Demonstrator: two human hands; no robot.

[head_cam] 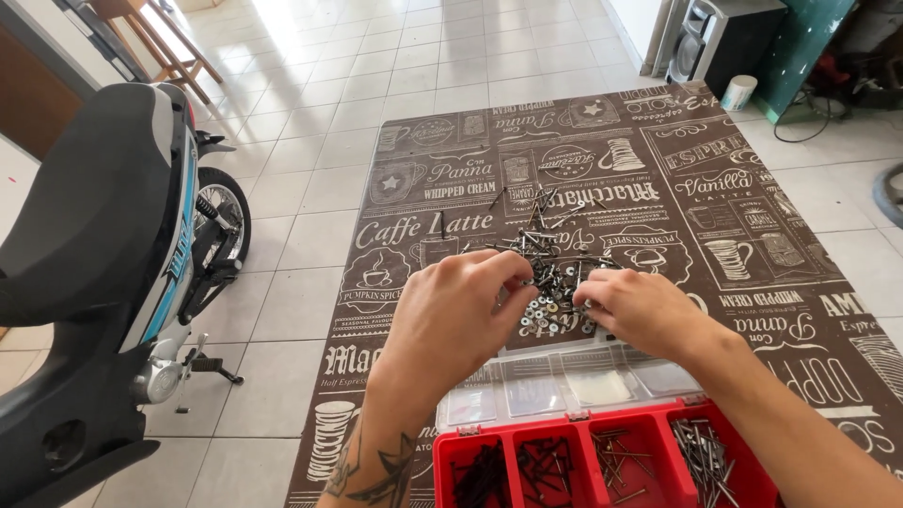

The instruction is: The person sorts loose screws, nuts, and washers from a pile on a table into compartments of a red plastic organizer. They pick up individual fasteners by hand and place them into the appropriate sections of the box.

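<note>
A heap of dark screws, nails and small washers (547,246) lies on a brown printed mat (752,235). My left hand (461,315) hovers over the heap's near edge, fingertips pinched among the small pieces. My right hand (635,309) does the same from the right side, fingers curled into the washers. Whether either hand holds a piece is hidden by the fingers. Just in front of my hands sits a red compartment box (602,466) with its clear lid (564,386) folded open; its compartments hold sorted black screws and grey nails.
A black and blue motor scooter (103,273) stands on the white tiled floor (310,141) at the left. A wooden chair (160,42) is at the far left back. A speaker (701,42) and a white cup (738,92) stand beyond the mat's far right corner.
</note>
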